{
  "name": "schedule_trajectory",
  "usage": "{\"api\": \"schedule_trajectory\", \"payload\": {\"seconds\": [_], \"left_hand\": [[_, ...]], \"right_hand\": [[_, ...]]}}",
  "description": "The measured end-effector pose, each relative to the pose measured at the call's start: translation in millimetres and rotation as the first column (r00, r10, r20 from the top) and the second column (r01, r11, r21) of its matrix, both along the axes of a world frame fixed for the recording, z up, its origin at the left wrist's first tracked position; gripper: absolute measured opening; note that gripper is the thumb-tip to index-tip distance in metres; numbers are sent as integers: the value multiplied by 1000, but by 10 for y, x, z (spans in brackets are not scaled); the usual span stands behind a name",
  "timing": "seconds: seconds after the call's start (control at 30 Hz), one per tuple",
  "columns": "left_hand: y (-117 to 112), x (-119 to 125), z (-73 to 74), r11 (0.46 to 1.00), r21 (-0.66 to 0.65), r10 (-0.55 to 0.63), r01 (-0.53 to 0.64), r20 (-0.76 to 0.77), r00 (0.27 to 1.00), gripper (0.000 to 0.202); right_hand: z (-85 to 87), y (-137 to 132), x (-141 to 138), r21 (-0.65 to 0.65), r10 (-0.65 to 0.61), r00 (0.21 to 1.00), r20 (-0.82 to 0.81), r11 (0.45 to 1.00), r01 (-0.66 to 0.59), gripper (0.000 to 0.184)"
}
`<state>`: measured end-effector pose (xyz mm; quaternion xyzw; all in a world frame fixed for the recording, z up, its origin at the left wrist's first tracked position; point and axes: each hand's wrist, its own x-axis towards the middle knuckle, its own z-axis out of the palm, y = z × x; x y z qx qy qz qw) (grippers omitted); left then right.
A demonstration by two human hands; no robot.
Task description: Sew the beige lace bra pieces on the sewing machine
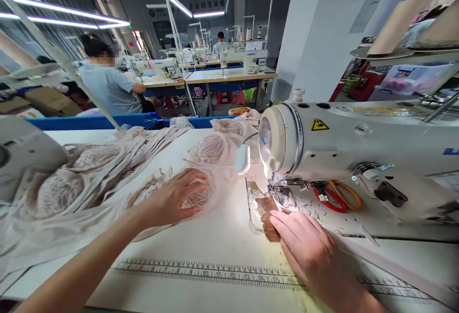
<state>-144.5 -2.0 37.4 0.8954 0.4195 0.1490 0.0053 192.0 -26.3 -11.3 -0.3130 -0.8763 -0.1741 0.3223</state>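
Note:
My left hand (175, 198) lies on a pale pink lace garment piece (201, 193) on the white sewing table (201, 251), fingers curled over its mesh cup. My right hand (308, 251) rests flat at the needle plate, fingertips pressing a small brown fabric piece (268, 219) under the presser foot (276, 191). The white sewing machine (344, 145) stands over that spot, its lamp lighting the area.
A pile of similar pink lace garments (71, 179) covers the left of the table. Red and orange scissors (337, 197) lie on the machine bed. A printed ruler (215, 272) runs along the table front. Other people sit at sewing machines (107, 83) behind.

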Motion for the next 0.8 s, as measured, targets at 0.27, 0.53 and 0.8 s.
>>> {"api": "schedule_trajectory", "payload": {"seconds": [0.27,0.53,0.8], "left_hand": [[-89,-197,-8,993,-77,65,-86,-243,968,8],[101,228,277,954,-212,283,-211,413,866,24],[733,-257,236,760,-185,643,-623,74,763,39]], "right_hand": [[113,-155,-181,-405,214,945,-247,863,-302,25],[56,-424,-793,-730,-93,724,-683,119,-673,54],[289,-215,-407,-857,-289,816,-500,32,-514,36]]}}
